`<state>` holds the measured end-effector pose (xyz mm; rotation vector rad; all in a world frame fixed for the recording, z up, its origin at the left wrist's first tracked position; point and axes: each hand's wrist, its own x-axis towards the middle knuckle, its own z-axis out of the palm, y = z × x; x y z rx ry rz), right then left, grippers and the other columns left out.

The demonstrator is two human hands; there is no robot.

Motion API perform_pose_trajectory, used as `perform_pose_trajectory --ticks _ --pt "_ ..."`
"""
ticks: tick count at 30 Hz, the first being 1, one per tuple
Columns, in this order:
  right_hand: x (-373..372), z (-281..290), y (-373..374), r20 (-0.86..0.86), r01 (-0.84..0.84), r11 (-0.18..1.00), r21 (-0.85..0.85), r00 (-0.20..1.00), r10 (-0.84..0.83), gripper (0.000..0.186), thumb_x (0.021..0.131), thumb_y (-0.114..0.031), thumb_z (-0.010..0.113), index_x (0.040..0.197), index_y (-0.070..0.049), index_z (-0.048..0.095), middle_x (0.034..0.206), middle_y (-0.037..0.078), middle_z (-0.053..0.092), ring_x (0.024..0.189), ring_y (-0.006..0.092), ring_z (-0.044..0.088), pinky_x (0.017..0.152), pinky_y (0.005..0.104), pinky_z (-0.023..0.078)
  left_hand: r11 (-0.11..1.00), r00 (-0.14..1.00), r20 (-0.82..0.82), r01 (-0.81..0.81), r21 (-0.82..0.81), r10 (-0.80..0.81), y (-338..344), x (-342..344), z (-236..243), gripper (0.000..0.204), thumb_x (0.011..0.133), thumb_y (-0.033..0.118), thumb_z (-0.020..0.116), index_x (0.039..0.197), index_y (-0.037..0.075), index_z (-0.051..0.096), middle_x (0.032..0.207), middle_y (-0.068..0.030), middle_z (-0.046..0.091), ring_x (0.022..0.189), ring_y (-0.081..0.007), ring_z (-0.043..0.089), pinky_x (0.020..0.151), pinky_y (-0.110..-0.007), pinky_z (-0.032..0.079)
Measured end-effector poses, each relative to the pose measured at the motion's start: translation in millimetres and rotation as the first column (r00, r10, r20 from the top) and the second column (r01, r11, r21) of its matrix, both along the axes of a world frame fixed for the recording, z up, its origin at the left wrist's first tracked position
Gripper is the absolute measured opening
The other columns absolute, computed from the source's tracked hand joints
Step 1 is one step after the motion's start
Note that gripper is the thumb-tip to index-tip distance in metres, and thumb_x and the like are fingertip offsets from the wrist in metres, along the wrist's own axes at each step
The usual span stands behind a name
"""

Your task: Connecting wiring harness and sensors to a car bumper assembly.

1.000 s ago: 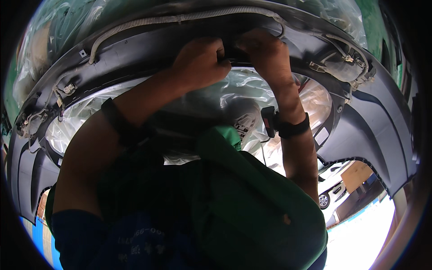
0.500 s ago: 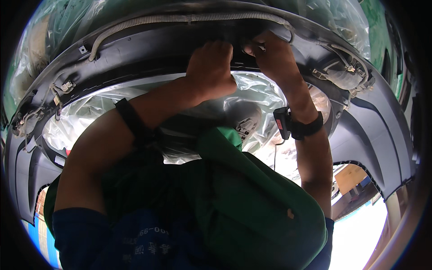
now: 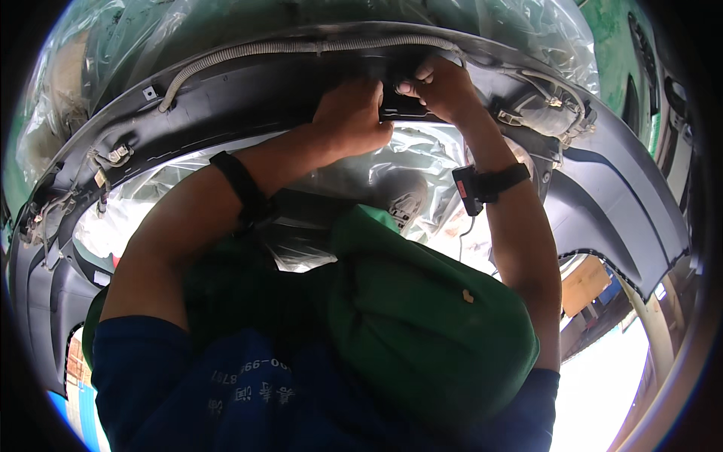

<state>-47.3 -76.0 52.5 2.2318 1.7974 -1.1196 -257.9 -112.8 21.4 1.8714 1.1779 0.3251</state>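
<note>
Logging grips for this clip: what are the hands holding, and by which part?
Both hands, left and right, grip a small dark part on the bumper's inner top edge; the exact hold cannot be told.

Bumper [image 3: 602, 196] matt dark plastic; conduit [image 3: 301, 47] ribbed grey plastic; wrap [image 3: 361, 173] glossy crinkled film.

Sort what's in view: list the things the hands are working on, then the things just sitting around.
In hand:
- left hand
- right hand
- small black part between them
- dark bumper shell

Just about:
- corrugated hose
- clear plastic wrap
- cardboard box
</note>
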Motion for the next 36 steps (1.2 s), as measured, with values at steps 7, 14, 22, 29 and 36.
perform_pose_trajectory --ticks 7,14,22,29,36 --pt "0.1 2.4 -5.3 -0.042 -0.006 1.0 0.001 0.999 0.006 0.047 0.077 -0.042 0.086 0.103 -0.006 0.069 0.097 0.014 0.074 0.092 0.0292 0.072 0.084 0.0395 0.055 0.989 0.93 0.349 -0.138 0.045 0.114 14.9 -1.4 -17.1 0.034 0.082 0.006 0.077 0.112 0.004 0.062 0.091 -0.0081 0.065 0.062 -0.0166 0.063 0.058 -0.032 0.052" --pt "-5.8 6.7 -3.1 -0.055 -0.118 0.993 0.02 0.991 0.119 0.038 0.084 -0.041 0.079 0.092 -0.004 0.07 0.091 0.018 0.072 0.094 0.0347 0.071 0.083 0.0437 0.054 0.98 0.873 0.445 -0.185 -0.078 0.2 5.1 16.0 -28.9 0.032 0.082 0.003 0.076 0.112 0.004 0.064 0.09 -0.0073 0.069 0.07 -0.0145 0.068 0.062 -0.029 0.055" --pt "9.5 -3.5 6.7 -0.017 -0.186 0.982 0.025 0.982 0.186 0.045 0.081 -0.046 0.079 0.089 -0.003 0.069 0.086 0.018 0.072 0.091 0.0345 0.071 0.08 0.0437 0.055 0.978 0.869 0.465 -0.205 0.025 0.17 5.8 22.6 -20.0 0.019 0.084 -0.001 0.071 0.101 0.002 0.063 0.087 -0.0109 0.072 0.075 -0.0181 0.072 0.067 -0.03 0.056" --pt "5.4 20.3 11.8 -0.11 -0.024 0.979 -0.204 0.994 0.001 0.048 0.078 -0.044 0.084 0.093 -0.001 0.067 0.082 0.013 0.072 0.082 0.0288 0.072 0.071 0.041 0.056 0.972 0.908 0.353 -0.234 -0.012 0.223 7.5 34.3 -18.3 0.026 0.082 0.005 0.078 0.101 0.004 0.06 0.09 -0.0127 0.072 0.08 -0.0291 0.073 0.07 -0.037 0.056" --pt "-15.0 31.4 -107.3 -0.209 0.06 0.736 0.674 0.971 0.113 0.02 0.088 -0.016 0.076 0.099 -0.004 0.064 0.088 0.013 0.071 0.078 0.0335 0.07 0.068 0.0415 0.057 0.959 0.914 0.385 -0.213 0.185 0.129 10.5 22.3 -25.9 0.03 0.085 0.017 0.076 0.108 0.006 0.061 0.099 -0.0157 0.069 0.09 -0.0378 0.068 0.075 -0.044 0.055"
